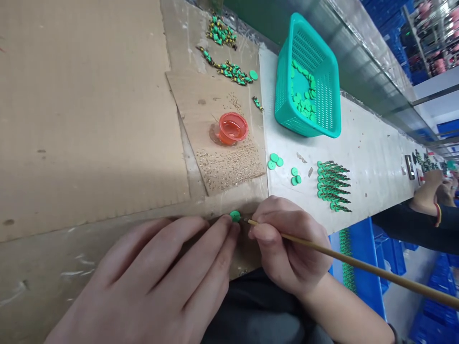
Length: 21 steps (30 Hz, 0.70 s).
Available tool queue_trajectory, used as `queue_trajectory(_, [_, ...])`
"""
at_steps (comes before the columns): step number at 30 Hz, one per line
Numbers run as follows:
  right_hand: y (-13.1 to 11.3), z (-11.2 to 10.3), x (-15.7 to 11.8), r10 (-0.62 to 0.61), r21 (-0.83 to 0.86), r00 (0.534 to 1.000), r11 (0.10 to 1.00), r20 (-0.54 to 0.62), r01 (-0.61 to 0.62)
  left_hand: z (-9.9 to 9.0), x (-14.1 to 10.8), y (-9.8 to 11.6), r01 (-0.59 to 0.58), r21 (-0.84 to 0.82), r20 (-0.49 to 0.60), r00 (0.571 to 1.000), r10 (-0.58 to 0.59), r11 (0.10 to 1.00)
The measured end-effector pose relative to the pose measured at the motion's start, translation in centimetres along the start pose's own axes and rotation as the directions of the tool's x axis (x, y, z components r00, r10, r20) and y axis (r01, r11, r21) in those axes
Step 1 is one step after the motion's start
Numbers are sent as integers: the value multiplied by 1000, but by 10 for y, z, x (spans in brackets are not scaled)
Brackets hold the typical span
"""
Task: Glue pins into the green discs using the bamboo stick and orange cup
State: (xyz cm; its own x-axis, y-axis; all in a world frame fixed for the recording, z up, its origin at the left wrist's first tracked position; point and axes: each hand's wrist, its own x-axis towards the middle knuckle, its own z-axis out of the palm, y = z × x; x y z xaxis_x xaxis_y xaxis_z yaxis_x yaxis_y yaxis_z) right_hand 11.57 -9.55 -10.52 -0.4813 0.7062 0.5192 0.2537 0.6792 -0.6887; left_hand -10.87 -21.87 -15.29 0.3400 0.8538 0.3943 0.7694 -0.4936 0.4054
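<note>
At the table's near edge, my left hand [172, 267] pinches a small round green disc [235, 216] at its fingertips. My right hand [292, 243] is closed around a thin wooden stick [358, 265], its tip pointing left and stopping just short of the disc. Beyond the hands, a small red cup [224, 137] of clear-looking liquid stands on cardboard dotted with droplets. Loose green discs [274, 157] lie in two small groups beyond my right hand. Farther right, several green discs with dark, twisted-looking pieces attached [333, 184] are lined up in a row.
A teal basket [283, 91] holding green discs stands at the back. Piles of small green, black and yellow pieces [234, 72] lie behind the cup. Blue bins [362, 248] sit below the table on the right. Another person's arm [426, 196] reaches over the table's far end.
</note>
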Motion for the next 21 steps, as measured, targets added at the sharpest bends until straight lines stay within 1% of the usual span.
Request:
queue_trajectory(2, [0, 1, 0, 16, 0, 1000, 1000, -5, -16, 0, 1, 0, -10, 7, 3, 1000, 10, 1000])
queue_trajectory(6, [0, 2, 2, 5, -4, 1000, 1000, -6, -5, -1, 5, -1, -32, 25, -7, 999, 32, 999])
queue_trajectory(12, [0, -3, 4, -61, -33, 997, 997, 56, 63, -4, 8, 1, 17, -20, -40, 999, -18, 1000])
queue_trajectory(15, [-1, -5, 5, -49, -42, 996, 998, 73, 52, -3, 8, 2, 18, -20, -44, 999, -18, 1000])
queue_trajectory(21, [2, 0, 4, -68, 0, 997, 998, 24, 68, -2, 8, 2, 19, -25, -49, 999, -21, 1000])
